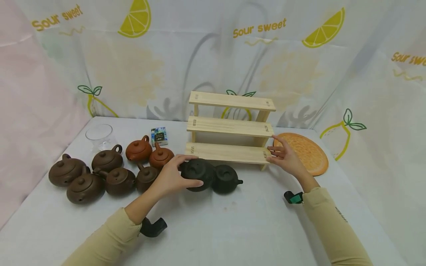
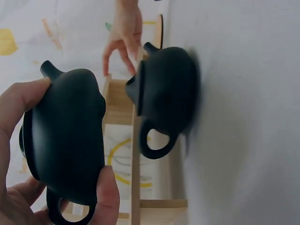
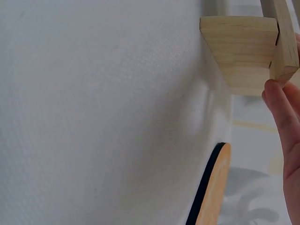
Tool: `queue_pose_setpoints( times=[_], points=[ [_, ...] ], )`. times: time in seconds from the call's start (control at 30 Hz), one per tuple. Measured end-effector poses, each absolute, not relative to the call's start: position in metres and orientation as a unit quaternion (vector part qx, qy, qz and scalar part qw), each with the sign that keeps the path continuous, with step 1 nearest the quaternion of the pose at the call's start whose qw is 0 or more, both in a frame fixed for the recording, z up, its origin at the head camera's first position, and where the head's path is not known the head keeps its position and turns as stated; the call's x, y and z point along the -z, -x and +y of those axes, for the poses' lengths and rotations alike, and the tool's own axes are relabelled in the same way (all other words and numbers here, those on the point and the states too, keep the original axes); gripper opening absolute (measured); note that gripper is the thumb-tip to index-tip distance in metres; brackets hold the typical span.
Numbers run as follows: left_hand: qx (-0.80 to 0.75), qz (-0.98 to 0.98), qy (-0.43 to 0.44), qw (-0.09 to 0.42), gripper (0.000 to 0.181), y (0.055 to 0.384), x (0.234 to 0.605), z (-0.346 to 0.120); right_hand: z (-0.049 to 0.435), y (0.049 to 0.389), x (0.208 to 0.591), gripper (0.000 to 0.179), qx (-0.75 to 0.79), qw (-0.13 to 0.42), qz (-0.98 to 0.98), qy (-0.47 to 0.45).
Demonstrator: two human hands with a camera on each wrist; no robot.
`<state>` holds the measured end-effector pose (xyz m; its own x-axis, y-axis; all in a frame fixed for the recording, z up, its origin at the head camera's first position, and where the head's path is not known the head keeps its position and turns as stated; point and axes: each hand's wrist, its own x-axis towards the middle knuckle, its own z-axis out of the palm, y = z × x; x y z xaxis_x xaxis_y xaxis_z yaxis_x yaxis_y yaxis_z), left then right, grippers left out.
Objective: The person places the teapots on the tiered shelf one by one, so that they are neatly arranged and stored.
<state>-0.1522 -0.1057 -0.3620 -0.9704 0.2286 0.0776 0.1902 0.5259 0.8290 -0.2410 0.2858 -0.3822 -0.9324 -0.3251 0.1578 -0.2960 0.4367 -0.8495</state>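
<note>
My left hand grips a black teapot, thumb on one side and fingers on the other. In the left wrist view this teapot is held off the white table, its spout and loop handle both showing. Beside it a second black teapot stands on the table, lid on, in front of a three-tier wooden shelf. At the shelf's right end is my right hand, fingers spread and fairly straight. Its fingertips touch the end of the lowest board.
Several brown teapots and two reddish teapots crowd the left side. Behind them stand a clear glass and a small blue patterned box. A round orange-brown board lies right of the shelf. Printed cloth hangs behind.
</note>
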Motion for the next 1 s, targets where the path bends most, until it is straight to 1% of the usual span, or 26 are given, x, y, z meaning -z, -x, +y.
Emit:
queue_pose_setpoints(
  times=[0.27,0.47,0.77,1.0],
  points=[
    [-0.474,0.87,-0.133,0.015,0.071,0.167,0.339,-0.101,0.287,0.241,0.384,0.08,0.508,0.027,0.843,0.173],
    [-0.475,0.863,-0.17,-0.002,0.07,0.184,0.329,-0.092,0.287,0.24,0.385,0.081,0.505,0.031,0.846,0.169],
    [-0.458,0.869,-0.187,-0.019,0.068,0.209,0.305,-0.068,0.285,0.241,0.385,0.081,0.486,0.035,0.857,0.167],
    [-0.468,0.86,-0.201,-0.026,0.069,0.227,0.292,-0.053,0.286,0.239,0.382,0.081,0.484,0.03,0.858,0.171]
  ],
)
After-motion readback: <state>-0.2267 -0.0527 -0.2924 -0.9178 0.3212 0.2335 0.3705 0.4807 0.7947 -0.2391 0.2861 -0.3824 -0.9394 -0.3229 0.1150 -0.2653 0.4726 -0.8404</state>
